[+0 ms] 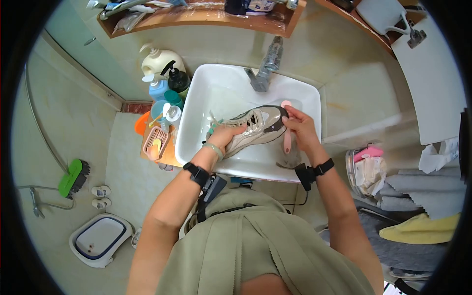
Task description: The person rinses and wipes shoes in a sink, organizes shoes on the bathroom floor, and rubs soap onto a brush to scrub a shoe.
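A beige and grey sneaker (250,129) with laces lies on its side across my hands, over the white sink (188,147). My left hand (224,136) is closed around its heel-side end, thumb on the upper near the laces. At the dark toe, my right hand (301,128) pinches the shoe between thumb and fingers. A pink brush (287,142) lies in the basin beside my right hand, partly hidden by the shoe and fingers. Something green (212,129) shows behind the sneaker's left end. The metal faucet (265,66) stands at the sink's back edge.
Pump bottles, including a black one (175,78), crowd the sink's left side with a pink soap basket (156,142). A wooden shelf (206,24) hangs above. Cloths (423,187) hang at the right. A green brush (73,178) and a folding basin (101,241) are at the left.
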`<act>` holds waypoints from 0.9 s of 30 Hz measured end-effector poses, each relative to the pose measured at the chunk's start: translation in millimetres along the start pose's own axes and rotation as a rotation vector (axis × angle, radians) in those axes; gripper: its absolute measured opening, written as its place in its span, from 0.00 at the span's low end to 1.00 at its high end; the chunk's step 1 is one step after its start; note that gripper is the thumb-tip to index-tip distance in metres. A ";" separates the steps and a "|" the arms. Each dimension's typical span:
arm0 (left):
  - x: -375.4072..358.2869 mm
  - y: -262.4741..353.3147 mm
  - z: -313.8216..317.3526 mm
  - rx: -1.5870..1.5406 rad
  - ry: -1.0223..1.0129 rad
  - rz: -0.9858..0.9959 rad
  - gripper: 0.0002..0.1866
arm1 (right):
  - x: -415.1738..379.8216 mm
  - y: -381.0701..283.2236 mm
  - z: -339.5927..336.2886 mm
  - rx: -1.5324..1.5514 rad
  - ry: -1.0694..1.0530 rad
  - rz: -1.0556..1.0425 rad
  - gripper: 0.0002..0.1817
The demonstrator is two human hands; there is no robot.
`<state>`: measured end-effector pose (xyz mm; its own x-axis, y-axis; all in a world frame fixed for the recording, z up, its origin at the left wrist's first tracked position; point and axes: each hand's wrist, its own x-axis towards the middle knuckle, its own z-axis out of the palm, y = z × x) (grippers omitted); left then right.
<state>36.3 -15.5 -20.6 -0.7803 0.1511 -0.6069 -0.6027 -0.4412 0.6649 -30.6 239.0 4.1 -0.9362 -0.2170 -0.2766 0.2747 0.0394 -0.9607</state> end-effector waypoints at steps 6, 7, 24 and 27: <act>-12.2 -6.3 15.2 -0.145 -0.121 0.134 0.19 | -21.1 -48.9 -2.3 -0.047 -0.052 -0.238 0.24; -9.2 -8.1 14.3 -0.194 -0.078 0.184 0.19 | -25.6 -54.9 -2.1 -0.109 -0.089 -0.279 0.24; 4.4 -5.7 38.7 -0.689 -0.437 -0.022 0.23 | -43.8 -30.0 43.4 -0.761 -0.325 -0.520 0.75; 8.9 -3.4 35.4 -0.609 -0.436 0.011 0.25 | -43.5 -27.1 52.8 -0.637 -0.239 -0.555 0.74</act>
<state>25.4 18.7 -12.8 -0.8577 0.4248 -0.2897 -0.4939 -0.8374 0.2341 14.3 195.9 43.4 -0.8075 -0.5624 0.1782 -0.4482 0.3885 -0.8051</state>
